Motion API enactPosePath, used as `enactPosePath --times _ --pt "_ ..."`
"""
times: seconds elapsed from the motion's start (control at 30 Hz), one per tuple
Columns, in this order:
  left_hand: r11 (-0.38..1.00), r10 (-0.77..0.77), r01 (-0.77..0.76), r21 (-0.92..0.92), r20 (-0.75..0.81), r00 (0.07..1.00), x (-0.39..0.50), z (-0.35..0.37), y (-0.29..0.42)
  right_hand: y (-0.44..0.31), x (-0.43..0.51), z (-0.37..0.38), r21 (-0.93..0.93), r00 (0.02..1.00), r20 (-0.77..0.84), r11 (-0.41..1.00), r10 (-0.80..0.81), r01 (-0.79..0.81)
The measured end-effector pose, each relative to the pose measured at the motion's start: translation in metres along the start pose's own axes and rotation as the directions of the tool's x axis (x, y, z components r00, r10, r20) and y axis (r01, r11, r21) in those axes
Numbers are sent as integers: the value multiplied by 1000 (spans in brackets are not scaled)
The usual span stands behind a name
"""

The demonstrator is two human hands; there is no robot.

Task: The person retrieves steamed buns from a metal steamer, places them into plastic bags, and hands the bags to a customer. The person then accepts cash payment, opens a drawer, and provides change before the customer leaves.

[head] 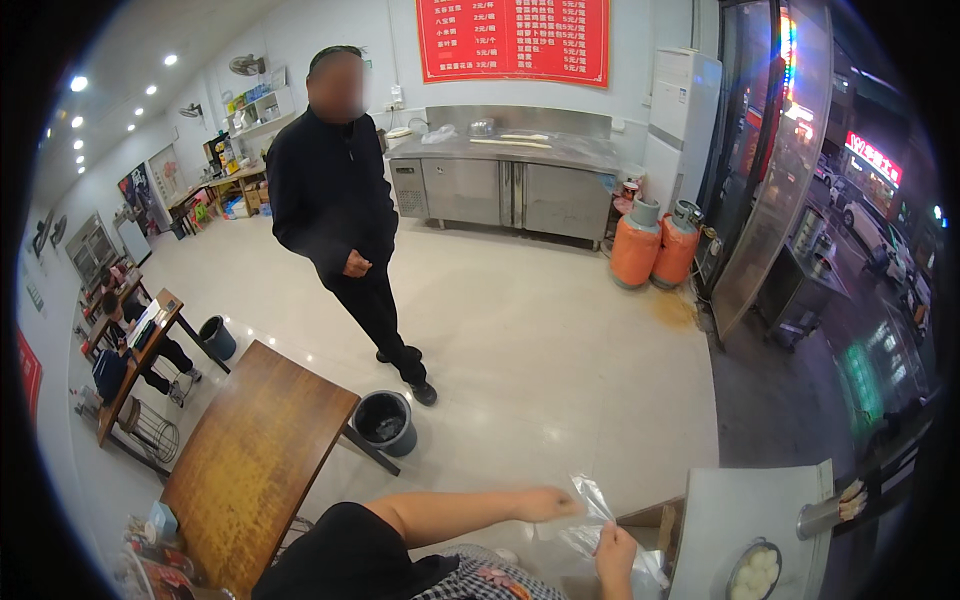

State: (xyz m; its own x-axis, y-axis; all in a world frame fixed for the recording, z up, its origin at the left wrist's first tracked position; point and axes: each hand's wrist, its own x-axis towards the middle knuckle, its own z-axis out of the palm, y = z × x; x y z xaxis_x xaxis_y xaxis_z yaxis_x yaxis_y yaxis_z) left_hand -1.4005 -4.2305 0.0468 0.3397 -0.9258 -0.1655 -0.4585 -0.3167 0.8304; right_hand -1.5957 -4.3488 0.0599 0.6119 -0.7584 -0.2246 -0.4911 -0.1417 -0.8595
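Observation:
Both of my hands are low in the head view, in front of my checkered apron. A clear plastic bag (592, 499) is pinched in my right hand (615, 555), and its film hangs down beside that hand. Close to the bag's upper edge is my left hand (551, 504), blurred, with its fingers curled; whether it grips the film I cannot tell. To the right of my right hand, a bowl of round white items (756, 571) sits on a pale counter (757, 487). A metal cylinder (817, 517) holding wooden sticks lies tilted at that counter's edge.
A person in dark clothes (334, 180) stands ahead, beyond a wooden table (262, 435) and a black bin (385, 424). Farther back are a steel worktop (517, 150) and orange gas cylinders (636, 251). A seated person (142, 322) is at the left; a glass door (780, 172) is at the right.

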Motion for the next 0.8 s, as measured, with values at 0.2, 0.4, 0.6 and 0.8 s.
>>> enactPosePath --times 0.2,0.4,0.6,0.8 --pt "851 -152 353 -389 460 875 9 43 54 29 -23 -43 -141 995 -58 988 -79 70" --pt "914 -58 278 -296 582 811 12 70 69 53 -50 -76 -208 986 -141 976 -93 62" --pt "948 -63 244 -207 625 778 19 97 99 50 -81 -116 -199 965 -246 979 -87 37" --pt "891 -66 346 -296 668 741 31 136 157 30 -148 -148 -382 583 -749 924 -316 9"
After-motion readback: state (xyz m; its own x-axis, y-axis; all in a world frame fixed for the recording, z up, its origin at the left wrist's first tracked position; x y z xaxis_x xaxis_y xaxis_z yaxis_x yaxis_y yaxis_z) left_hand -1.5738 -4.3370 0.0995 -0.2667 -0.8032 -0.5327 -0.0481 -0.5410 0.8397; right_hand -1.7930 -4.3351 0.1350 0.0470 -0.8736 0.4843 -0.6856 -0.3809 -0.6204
